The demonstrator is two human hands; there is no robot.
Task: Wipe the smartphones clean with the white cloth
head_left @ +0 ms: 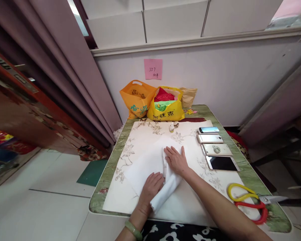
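A white cloth (145, 165) lies partly folded on a flower-printed white sheet (190, 201) that covers the table. My left hand (152, 187) rests on the near end of the cloth, fingers curled over its rolled fold. My right hand (177, 160) lies flat, palm down, on the fold a little farther away, fingers spread. A green bangle (133, 229) sits on my left wrist.
Several phones (217, 149) lie in a row at the right. Red and yellow scissors (251, 201) sit at the near right corner. Orange bag (136, 98) and yellow bag (167, 105) stand against the wall; a small bottle (171, 127) in front.
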